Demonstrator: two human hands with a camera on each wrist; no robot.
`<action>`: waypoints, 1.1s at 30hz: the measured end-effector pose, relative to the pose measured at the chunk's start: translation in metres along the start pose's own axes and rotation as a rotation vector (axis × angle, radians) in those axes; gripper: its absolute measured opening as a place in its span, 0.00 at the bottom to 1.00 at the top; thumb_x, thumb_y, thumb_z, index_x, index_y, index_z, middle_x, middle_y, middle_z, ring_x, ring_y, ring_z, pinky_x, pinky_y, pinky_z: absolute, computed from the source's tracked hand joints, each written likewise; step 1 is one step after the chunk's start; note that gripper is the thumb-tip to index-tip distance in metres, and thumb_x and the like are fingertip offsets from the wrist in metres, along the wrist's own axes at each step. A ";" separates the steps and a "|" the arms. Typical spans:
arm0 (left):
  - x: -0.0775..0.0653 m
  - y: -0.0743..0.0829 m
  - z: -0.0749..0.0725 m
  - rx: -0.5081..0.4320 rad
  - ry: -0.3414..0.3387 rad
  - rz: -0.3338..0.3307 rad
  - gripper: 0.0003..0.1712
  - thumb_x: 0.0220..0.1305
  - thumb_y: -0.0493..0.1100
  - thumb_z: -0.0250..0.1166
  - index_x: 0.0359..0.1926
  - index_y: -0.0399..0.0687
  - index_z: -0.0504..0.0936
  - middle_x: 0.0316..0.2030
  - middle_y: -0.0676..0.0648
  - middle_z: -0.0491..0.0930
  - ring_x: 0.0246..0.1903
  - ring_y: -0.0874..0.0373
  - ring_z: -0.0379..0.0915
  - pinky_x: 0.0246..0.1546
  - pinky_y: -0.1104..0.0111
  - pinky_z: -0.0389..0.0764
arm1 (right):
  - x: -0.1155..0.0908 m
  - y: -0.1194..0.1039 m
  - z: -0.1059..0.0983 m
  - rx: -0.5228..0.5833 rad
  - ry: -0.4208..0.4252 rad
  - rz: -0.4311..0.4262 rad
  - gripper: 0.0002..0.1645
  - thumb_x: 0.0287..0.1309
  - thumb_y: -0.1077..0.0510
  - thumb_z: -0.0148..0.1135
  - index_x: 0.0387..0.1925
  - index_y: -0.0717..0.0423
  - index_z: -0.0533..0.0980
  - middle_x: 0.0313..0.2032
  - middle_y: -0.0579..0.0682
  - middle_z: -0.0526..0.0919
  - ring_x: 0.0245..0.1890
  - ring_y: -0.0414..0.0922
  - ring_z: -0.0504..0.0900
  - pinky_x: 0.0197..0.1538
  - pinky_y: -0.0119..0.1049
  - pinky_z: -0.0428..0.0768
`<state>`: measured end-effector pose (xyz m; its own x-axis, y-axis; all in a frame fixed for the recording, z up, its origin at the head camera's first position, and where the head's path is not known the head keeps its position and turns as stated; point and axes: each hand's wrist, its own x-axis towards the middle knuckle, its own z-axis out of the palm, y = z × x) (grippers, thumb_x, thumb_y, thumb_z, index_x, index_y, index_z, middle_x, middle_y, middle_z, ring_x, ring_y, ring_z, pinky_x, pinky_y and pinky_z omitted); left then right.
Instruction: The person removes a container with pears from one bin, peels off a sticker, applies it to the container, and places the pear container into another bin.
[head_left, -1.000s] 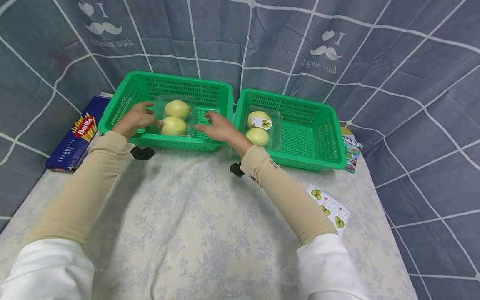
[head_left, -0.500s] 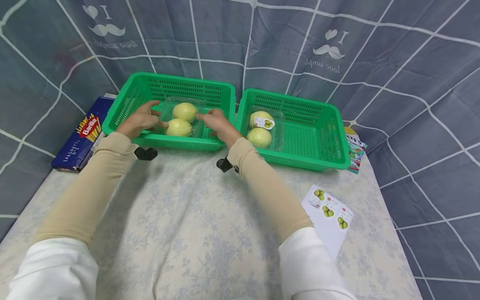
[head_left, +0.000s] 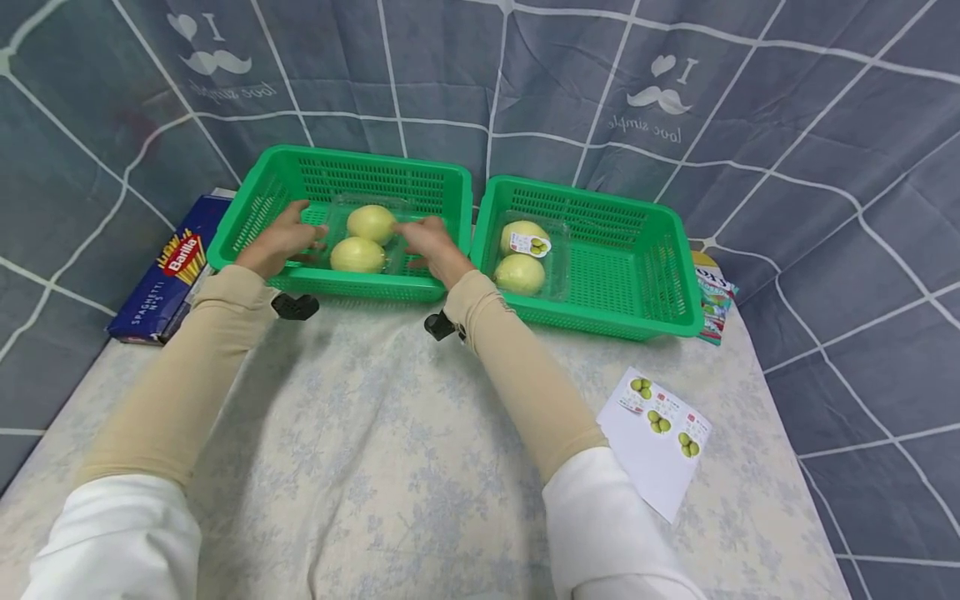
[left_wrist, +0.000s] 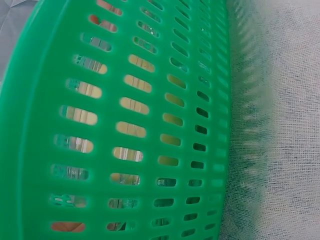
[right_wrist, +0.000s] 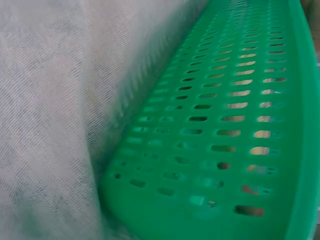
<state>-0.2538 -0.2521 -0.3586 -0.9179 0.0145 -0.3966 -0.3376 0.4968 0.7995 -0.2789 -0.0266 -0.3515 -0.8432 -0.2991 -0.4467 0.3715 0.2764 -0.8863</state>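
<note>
In the head view, a clear plastic tray (head_left: pixel 341 218) holds two pale yellow, melon-like fruits (head_left: pixel 357 255) inside the left green basket (head_left: pixel 360 286). My left hand (head_left: pixel 282 238) reaches over the basket's front rim, its fingers relaxed by the tray's left side. On the opposite side, my right hand (head_left: pixel 435 244) has its fingertips at the tray's right edge, near the rear fruit (head_left: pixel 371 223). Whether the fingertips touch the tray is unclear. Both wrist views show mostly the basket's slotted wall (left_wrist: pixel 150 115), with fruit glimpsed through the slots and the hands largely hidden.
To the right, a second green basket (head_left: pixel 600 320) contains another clear tray with two similar fruits (head_left: pixel 520 273), one labelled. A blue spaghetti box (head_left: pixel 161 287) leans at the left. A colourful packet (head_left: pixel 715 296) lies behind the right basket; a fruit-sticker sheet (head_left: pixel 652 450) lies on the tablecloth.
The tray with its fruits has shifted slightly right within the left basket. My right hand has moved left to the tray's side, and my left hand has drawn back slightly from the front fruit.
</note>
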 end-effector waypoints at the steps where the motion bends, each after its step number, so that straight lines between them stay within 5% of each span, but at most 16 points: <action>1: 0.000 0.000 0.000 0.004 0.006 0.002 0.46 0.80 0.48 0.43 0.78 0.48 0.19 0.71 0.27 0.55 0.70 0.36 0.60 0.67 0.48 0.72 | 0.001 0.001 0.000 -0.001 0.003 0.003 0.32 0.75 0.52 0.53 0.73 0.62 0.62 0.75 0.57 0.62 0.72 0.55 0.69 0.68 0.46 0.77; 6: 0.001 0.001 -0.001 0.009 0.027 0.004 0.46 0.79 0.48 0.45 0.79 0.49 0.21 0.49 0.42 0.70 0.57 0.45 0.69 0.60 0.51 0.76 | 0.007 0.004 0.000 0.025 0.017 0.016 0.30 0.73 0.54 0.55 0.70 0.63 0.66 0.70 0.60 0.69 0.68 0.55 0.73 0.69 0.45 0.76; 10: 0.002 0.001 -0.002 -0.002 0.045 0.014 0.45 0.79 0.46 0.46 0.80 0.49 0.25 0.60 0.35 0.71 0.56 0.48 0.71 0.49 0.61 0.80 | 0.010 0.007 -0.001 0.060 0.020 0.001 0.25 0.73 0.59 0.52 0.67 0.64 0.68 0.66 0.61 0.72 0.65 0.55 0.76 0.67 0.45 0.78; 14: 0.003 -0.001 -0.001 -0.004 0.065 0.020 0.43 0.79 0.44 0.46 0.81 0.48 0.28 0.70 0.30 0.62 0.57 0.46 0.72 0.41 0.66 0.80 | 0.011 0.008 -0.001 0.086 0.028 0.006 0.26 0.74 0.64 0.45 0.70 0.63 0.65 0.66 0.60 0.74 0.63 0.54 0.78 0.66 0.44 0.79; 21: 0.004 -0.002 -0.001 -0.014 0.093 0.021 0.40 0.78 0.40 0.45 0.81 0.48 0.33 0.73 0.30 0.61 0.63 0.39 0.70 0.48 0.61 0.81 | 0.011 0.008 0.000 0.094 0.053 0.012 0.29 0.74 0.65 0.44 0.74 0.59 0.61 0.65 0.59 0.76 0.44 0.45 0.81 0.64 0.43 0.81; 27: 0.002 -0.001 0.001 -0.020 0.134 0.034 0.33 0.78 0.37 0.41 0.80 0.42 0.48 0.71 0.29 0.63 0.38 0.63 0.73 0.35 0.71 0.78 | 0.009 0.009 -0.001 0.114 0.081 0.002 0.29 0.72 0.67 0.49 0.72 0.59 0.64 0.60 0.61 0.80 0.34 0.40 0.78 0.64 0.44 0.81; 33: 0.000 -0.003 0.004 -0.005 0.195 0.044 0.31 0.78 0.38 0.47 0.78 0.43 0.57 0.65 0.32 0.70 0.34 0.68 0.73 0.34 0.74 0.79 | 0.008 0.008 -0.001 0.142 0.119 0.001 0.27 0.70 0.68 0.51 0.69 0.63 0.67 0.59 0.61 0.81 0.29 0.38 0.79 0.63 0.43 0.81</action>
<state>-0.2519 -0.2500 -0.3628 -0.9546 -0.1325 -0.2667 -0.2969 0.4948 0.8167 -0.2826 -0.0259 -0.3622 -0.8799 -0.1865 -0.4371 0.4159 0.1427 -0.8981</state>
